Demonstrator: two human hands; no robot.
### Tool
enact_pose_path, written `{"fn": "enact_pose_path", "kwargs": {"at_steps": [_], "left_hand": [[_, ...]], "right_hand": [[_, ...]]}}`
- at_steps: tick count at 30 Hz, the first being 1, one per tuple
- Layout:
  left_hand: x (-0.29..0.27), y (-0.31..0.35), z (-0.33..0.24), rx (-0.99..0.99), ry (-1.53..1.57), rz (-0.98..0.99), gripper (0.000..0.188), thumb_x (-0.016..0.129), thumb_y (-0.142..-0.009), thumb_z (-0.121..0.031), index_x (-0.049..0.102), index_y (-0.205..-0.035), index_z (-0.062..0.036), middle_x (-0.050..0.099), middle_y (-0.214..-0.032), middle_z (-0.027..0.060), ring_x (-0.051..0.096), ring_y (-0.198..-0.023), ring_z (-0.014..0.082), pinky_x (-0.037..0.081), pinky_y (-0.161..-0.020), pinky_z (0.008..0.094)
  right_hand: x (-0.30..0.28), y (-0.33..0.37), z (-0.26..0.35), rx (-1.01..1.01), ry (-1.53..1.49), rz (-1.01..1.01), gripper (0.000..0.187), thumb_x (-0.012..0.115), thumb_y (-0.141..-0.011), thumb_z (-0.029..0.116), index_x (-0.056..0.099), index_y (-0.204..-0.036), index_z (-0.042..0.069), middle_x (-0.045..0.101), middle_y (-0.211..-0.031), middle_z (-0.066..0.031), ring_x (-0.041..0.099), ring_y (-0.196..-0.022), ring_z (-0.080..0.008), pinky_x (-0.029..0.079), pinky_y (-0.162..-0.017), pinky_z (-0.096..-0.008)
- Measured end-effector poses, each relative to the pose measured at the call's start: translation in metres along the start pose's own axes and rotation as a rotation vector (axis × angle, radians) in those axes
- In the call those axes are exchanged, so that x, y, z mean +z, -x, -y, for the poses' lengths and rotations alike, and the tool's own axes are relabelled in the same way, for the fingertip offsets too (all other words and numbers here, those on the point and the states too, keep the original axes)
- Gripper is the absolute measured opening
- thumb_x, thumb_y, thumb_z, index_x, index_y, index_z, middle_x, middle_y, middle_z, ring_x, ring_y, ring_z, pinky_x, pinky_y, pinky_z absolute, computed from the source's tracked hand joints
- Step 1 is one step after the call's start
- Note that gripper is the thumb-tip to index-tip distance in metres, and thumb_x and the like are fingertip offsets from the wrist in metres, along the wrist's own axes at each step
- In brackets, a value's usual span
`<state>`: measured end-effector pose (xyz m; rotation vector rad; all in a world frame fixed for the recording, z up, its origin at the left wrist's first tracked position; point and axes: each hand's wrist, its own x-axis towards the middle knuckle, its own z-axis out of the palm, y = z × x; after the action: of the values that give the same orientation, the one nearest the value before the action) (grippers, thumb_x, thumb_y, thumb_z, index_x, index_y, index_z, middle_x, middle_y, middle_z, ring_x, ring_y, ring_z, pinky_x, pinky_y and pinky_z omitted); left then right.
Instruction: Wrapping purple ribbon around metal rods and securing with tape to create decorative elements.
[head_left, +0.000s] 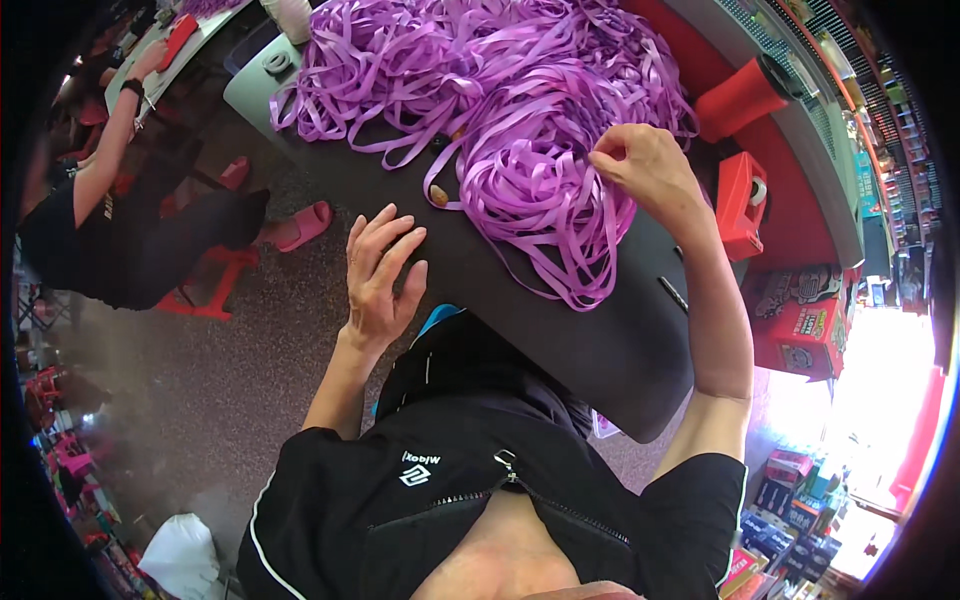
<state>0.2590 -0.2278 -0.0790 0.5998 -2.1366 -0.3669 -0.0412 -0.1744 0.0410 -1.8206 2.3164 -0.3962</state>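
Note:
A large tangled heap of shiny purple ribbon [540, 180] covers the far part of the dark table [600, 350]. Loops of it spill toward the near edge. At the right side of the heap, my right hand [650, 175] is closed in a pinch, thumb and forefinger meeting on the ribbon; the exact strand is hard to make out. My left hand [383, 265] hovers by the table's left edge, palm down and fingers apart, with nothing in it. A small brown stone-like piece [438, 195] lies beside the ribbon, between the hands.
To the right stand a red cylinder [740, 95], a red tape dispenser [740, 205] and a red carton [800, 320]. A dark pen [673, 292] lies near my right forearm. On the left, another person [110, 230] sits on a red stool [212, 285] at a separate table.

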Motion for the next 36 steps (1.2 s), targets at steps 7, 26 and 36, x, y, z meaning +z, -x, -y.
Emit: {"fn": "enact_pose_path", "kwargs": {"at_steps": [7, 26, 36], "left_hand": [[0.000, -0.002, 0.002, -0.004, -0.008, 0.008, 0.028, 0.059, -0.077, -0.012, 0.061, -0.104, -0.0053, 0.055, -0.109, 0.0097, 0.048, -0.112, 0.0271, 0.028, -0.102, 0.0433], [0.013, 0.009, 0.015, 0.067, -0.002, -0.087, 0.027, 0.055, -0.082, -0.022, 0.061, -0.105, -0.0084, 0.056, -0.108, 0.0072, 0.049, -0.110, 0.0240, 0.026, -0.101, 0.0409], [0.003, 0.000, 0.006, 0.072, -0.022, -0.052, 0.025, 0.058, -0.080, -0.012, 0.062, -0.104, -0.0067, 0.057, -0.107, 0.0074, 0.050, -0.109, 0.0237, 0.029, -0.099, 0.0413]], "right_hand": [[-0.006, 0.002, 0.001, -0.034, -0.142, -0.079, 0.026, 0.057, -0.080, 0.026, 0.066, -0.080, 0.002, 0.063, -0.073, -0.0156, 0.062, -0.071, -0.0304, 0.047, -0.067, -0.0378], [0.005, -0.003, 0.019, -0.339, -0.025, -0.440, 0.018, 0.062, -0.078, 0.018, 0.063, -0.085, 0.002, 0.061, -0.087, -0.0140, 0.059, -0.084, -0.0290, 0.046, -0.075, -0.0368], [-0.058, 0.207, 0.052, -0.971, -0.668, 0.810, 0.013, 0.056, -0.084, 0.018, 0.053, -0.088, 0.005, 0.052, -0.074, -0.0067, 0.055, -0.067, -0.0220, 0.043, -0.056, -0.0325]]}}
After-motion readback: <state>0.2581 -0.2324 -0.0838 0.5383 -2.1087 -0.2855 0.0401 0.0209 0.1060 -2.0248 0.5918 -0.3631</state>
